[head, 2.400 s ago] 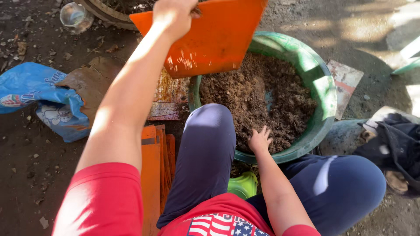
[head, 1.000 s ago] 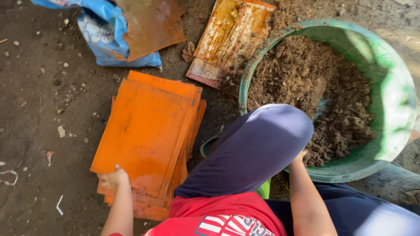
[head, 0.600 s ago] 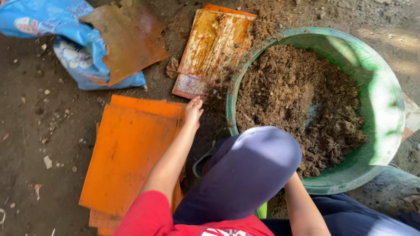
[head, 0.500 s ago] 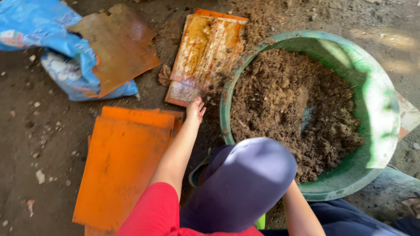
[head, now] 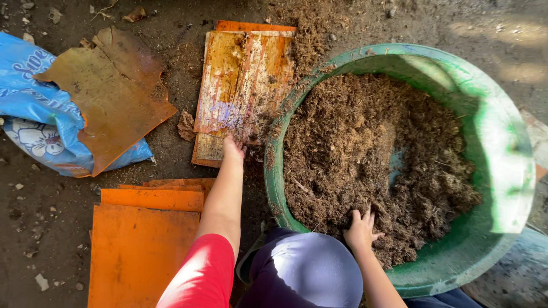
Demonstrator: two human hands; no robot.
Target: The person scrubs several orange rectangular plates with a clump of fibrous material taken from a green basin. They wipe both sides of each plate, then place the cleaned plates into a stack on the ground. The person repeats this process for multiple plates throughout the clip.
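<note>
Since the earlier frames, the left hand (head: 233, 149) has been carried from the stack of orange sheets (head: 145, 242) up to the stained, soiled sheets (head: 245, 85) lying beside the green basin (head: 502, 171), and the view has been drawn in closer. The left hand is now laid on the lower edge of the stained sheets, fingers bent down onto the dirty surface; whether anything is gripped cannot be told. The right hand (head: 361, 229) is rested on the brown, fibrous soil (head: 371, 148) inside the basin, near its closest rim, with the fingers spread apart and nothing clasped. The soil is heaped across most of the basin, and some of it is scattered over the upper right corner of the stained sheets. The stack of orange sheets is seen on the dirt ground (head: 51, 199), near the left arm and well apart from the basin. A torn, rust-coloured sheet (head: 114, 97) is laid over a blue printed bag (head: 34, 114) at the left. A knee in dark blue cloth (head: 308, 274) is seen between the arms, at the basin's near edge, and a red sleeve (head: 200, 274) covers the left upper arm.
</note>
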